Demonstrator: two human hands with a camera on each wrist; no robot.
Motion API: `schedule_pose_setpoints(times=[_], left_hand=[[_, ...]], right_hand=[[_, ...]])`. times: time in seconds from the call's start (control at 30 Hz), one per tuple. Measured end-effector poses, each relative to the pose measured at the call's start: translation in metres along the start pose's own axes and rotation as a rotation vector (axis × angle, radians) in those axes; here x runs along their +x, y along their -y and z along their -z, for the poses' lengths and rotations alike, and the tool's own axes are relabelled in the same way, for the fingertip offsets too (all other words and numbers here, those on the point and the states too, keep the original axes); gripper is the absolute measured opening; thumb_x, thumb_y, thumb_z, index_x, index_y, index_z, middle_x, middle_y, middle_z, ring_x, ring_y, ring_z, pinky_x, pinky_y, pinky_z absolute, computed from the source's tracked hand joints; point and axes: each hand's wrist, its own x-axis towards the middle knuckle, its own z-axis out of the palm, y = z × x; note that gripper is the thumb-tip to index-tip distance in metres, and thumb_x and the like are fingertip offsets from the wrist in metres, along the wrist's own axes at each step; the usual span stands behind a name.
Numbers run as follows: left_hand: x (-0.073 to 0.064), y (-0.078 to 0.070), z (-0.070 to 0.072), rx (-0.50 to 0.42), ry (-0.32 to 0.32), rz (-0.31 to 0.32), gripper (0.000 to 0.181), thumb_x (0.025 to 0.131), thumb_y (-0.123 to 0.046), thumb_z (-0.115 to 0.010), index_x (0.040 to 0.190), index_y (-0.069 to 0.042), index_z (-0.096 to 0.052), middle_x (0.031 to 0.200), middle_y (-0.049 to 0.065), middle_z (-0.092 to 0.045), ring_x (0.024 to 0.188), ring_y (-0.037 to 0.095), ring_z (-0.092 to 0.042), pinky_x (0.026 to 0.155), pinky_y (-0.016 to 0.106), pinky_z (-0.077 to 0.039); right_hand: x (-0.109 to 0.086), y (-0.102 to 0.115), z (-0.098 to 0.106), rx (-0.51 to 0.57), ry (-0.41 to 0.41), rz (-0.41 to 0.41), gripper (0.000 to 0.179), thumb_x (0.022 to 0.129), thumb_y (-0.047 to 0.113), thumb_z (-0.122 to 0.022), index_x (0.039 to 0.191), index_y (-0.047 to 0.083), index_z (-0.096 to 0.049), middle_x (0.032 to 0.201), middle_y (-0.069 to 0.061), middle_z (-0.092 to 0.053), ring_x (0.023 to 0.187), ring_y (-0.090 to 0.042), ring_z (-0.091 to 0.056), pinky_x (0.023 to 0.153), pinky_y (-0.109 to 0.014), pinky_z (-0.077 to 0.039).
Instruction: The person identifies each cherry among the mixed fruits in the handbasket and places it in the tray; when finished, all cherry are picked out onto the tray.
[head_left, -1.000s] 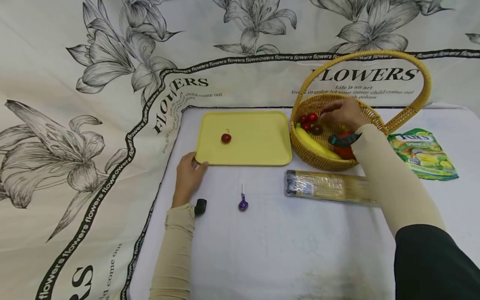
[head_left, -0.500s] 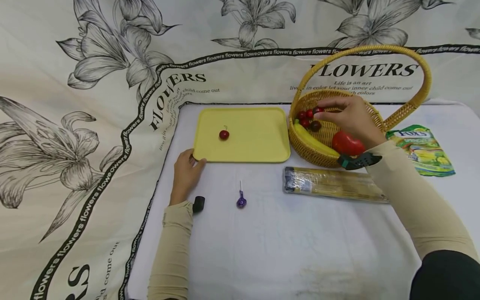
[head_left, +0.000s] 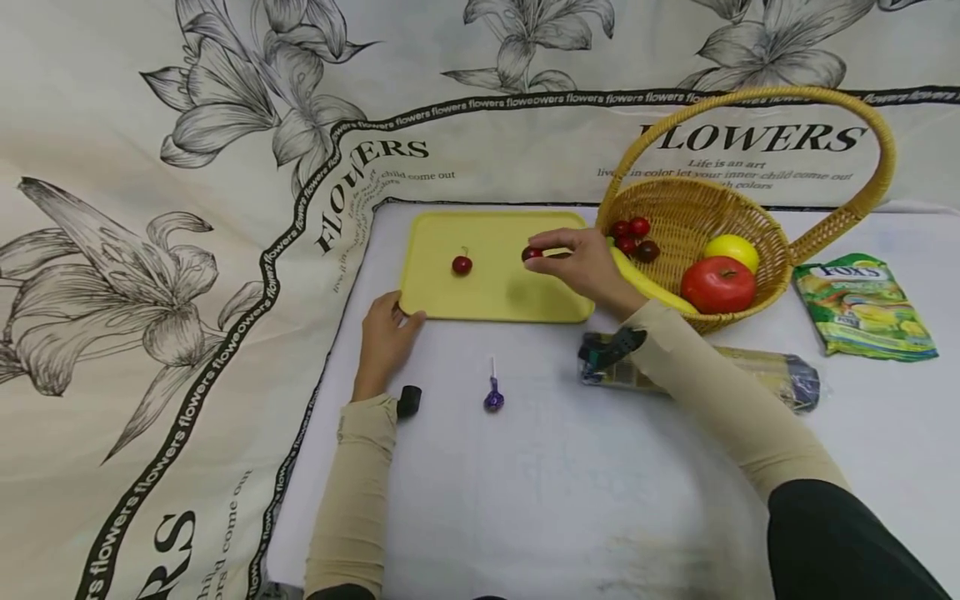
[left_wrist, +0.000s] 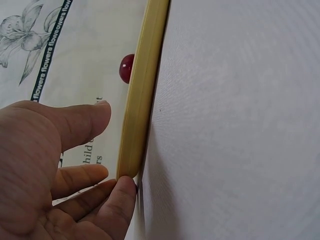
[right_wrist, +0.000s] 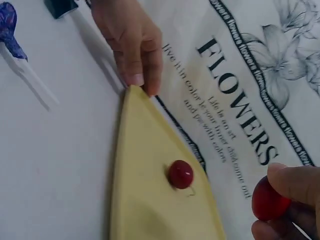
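In the head view, my right hand (head_left: 581, 262) pinches a dark red cherry (head_left: 532, 253) between thumb and fingertips, over the right part of a yellow tray (head_left: 487, 306). The right wrist view shows that held cherry (right_wrist: 270, 200) close up. Another cherry (head_left: 462, 265), with a stem, lies on the tray's left half. My left hand (head_left: 386, 337) is at the tray's near left corner. In the left wrist view, a fingertip of the left hand (left_wrist: 75, 165) meets the corner of the tray (left_wrist: 141, 90), and the thumb stands apart from it, fingers loosely bent.
A wicker basket (head_left: 660, 192) holds several cherries (head_left: 647, 251), a banana (head_left: 645, 287), a red apple (head_left: 718, 285) and a lemon (head_left: 731, 250). A Fox's candy bag (head_left: 862, 307) lies right of it. Nearer are a wrapped noodle pack (head_left: 765, 371) and a purple lollipop (head_left: 493, 400).
My right hand has lifted a cherry out of the basket and moved left with it over the tray. The left hand stays at the tray's corner.
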Motion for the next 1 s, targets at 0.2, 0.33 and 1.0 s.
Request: schedule_pose_setpoints(times=[0.2, 0.33, 1.0], left_hand=[[0.001, 0.001, -0.001, -0.001, 0.007, 0.005, 0.061, 0.096, -0.024, -0.067, 0.145, 0.004, -0.044, 0.148, 0.023, -0.043, 0.136, 0.032, -0.047, 0.112, 0.036, -0.046], [0.002, 0.002, -0.001, 0.010, 0.007, -0.008, 0.062, 0.096, -0.023, -0.067, 0.145, 0.005, -0.043, 0.148, 0.024, -0.043, 0.136, 0.033, -0.046, 0.113, 0.037, -0.046], [0.005, 0.002, 0.001, 0.047, 0.011, -0.003, 0.062, 0.096, -0.026, -0.066, 0.145, 0.004, -0.043, 0.148, 0.023, -0.043, 0.136, 0.033, -0.046, 0.113, 0.038, -0.045]], right_hand=[[0.034, -0.021, -0.047, -0.062, 0.009, -0.087, 0.037, 0.088, 0.015, -0.076, 0.121, 0.001, -0.070, 0.129, -0.014, -0.066, 0.119, -0.027, -0.062, 0.096, -0.041, -0.058], [0.053, -0.032, -0.064, -0.119, -0.004, -0.076, 0.034, 0.089, 0.013, -0.075, 0.120, 0.001, -0.070, 0.127, -0.015, -0.067, 0.119, -0.028, -0.062, 0.097, -0.040, -0.058], [0.067, -0.039, -0.084, -0.210, 0.021, -0.012, 0.034, 0.089, 0.009, -0.074, 0.121, -0.002, -0.069, 0.131, -0.017, -0.064, 0.121, -0.030, -0.060, 0.098, -0.040, -0.057]])
